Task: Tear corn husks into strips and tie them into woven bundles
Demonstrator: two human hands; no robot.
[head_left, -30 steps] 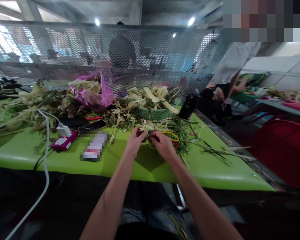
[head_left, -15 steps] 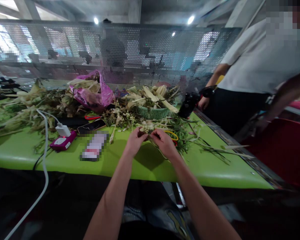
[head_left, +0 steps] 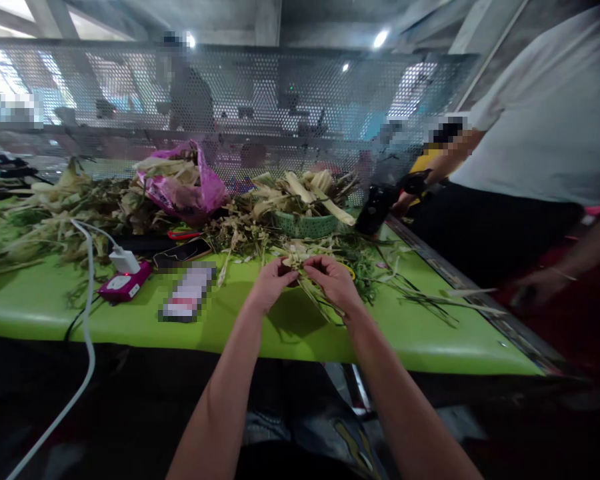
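Both my hands meet above the green tabletop, pinching a small sprig of pale dried plant point(head_left: 307, 285) with thin stems trailing down to the right. My left hand point(head_left: 270, 287) grips its left side between thumb and fingers. On the other side, my right hand point(head_left: 334, 285) has its fingers closed on the stems. Exactly where the fingertips touch is too small to make out. Behind the hands lies a litter of dry plant bits point(head_left: 247, 240). Close to my right hand are a yellow loop point(head_left: 350, 271), partly covered, and green leafy sprigs point(head_left: 366, 277).
A green basket point(head_left: 305, 225) of dry husks and a pink plastic bag point(head_left: 213, 190) stand at the back. At left are a purple power socket point(head_left: 125, 283), a white cable point(head_left: 89, 333) and a dark phone point(head_left: 183, 253). A person point(head_left: 540, 120) stands right, near a black bottle point(head_left: 375, 210).
My hands stay in place, while the sprig has turned and its stems show more clearly. At right the person has shifted, and a figure behind the mesh has moved left.
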